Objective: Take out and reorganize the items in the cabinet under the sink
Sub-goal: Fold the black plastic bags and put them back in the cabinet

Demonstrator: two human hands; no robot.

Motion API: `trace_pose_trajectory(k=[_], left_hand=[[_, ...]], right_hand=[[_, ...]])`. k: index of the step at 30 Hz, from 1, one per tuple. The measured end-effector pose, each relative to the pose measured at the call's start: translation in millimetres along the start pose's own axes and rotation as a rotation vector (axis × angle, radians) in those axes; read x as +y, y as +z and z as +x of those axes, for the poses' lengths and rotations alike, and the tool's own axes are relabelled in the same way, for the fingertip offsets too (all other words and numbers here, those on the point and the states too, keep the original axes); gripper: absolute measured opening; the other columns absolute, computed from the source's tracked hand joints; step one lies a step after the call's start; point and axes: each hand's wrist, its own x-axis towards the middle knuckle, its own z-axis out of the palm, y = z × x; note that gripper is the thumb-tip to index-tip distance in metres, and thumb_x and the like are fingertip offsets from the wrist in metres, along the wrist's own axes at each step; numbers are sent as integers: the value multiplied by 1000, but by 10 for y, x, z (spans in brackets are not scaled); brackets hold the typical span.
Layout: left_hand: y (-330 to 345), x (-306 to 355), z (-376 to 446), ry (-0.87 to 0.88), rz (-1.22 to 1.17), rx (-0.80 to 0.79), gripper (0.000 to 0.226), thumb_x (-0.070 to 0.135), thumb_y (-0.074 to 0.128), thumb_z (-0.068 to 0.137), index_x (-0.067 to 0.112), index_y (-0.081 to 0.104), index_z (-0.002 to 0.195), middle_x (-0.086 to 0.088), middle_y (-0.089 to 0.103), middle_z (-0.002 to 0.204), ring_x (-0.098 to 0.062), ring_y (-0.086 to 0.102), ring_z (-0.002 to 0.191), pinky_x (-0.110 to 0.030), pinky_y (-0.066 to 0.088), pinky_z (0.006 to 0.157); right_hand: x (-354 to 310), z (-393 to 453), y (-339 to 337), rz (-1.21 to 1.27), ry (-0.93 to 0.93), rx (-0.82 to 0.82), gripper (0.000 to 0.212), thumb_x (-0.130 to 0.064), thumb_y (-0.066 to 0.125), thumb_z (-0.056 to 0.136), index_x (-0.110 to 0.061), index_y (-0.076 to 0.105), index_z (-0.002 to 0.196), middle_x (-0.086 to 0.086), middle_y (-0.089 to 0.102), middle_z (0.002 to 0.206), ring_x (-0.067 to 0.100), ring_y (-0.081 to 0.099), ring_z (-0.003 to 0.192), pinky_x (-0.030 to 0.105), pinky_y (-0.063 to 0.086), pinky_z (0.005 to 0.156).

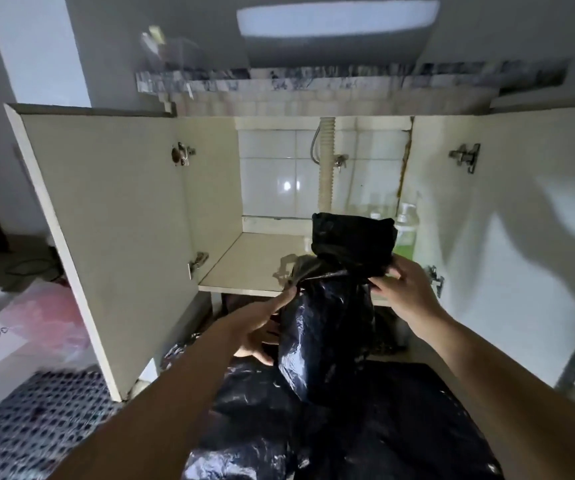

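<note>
Fingers pinching black bag, bottle in cabinet

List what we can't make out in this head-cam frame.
- Contents of the black bag: opaque plastic, head view.
- Lower part of the bottle at the cabinet's right: hidden behind the bag.
- Left hand fingertips: tucked behind the bag.
- Object on the counter: motion blur.
- Floor items at left, pink plastic: blurred, cut by the frame edge.
</note>
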Motion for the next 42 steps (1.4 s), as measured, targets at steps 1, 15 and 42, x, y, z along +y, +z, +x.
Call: trace_pose_trajectory(k=[1,15,42], left_hand=[[36,-16,78,-16,-28,-67,110,76,73,45,16,45,133,-14,51,134,-33,50,122,-65,39,96],[390,333,94,618,-5,100,37,-10,64,79,4,65,113,-16,65,101,-23,66,80,-29,54,78],[183,303,22,767,272,359,62,4,76,76,20,51,130,-4,62,94,-21,62,87,-15,47,70]], right_hand=[[19,5,-63,36,41,-9,17,-8,68,86,3,66,99,38,58,103,59,54,100,72,41,85],[-116,-121,-786,-527,369,-418,30,-19,75,81,-33,51,94,-11,60,101,-1,57,89,1,41,82],[143,131,-701,-929,-134,3,40,-18,63,87,-17,35,58,-3,41,56,23,48,63,30,30,58]])
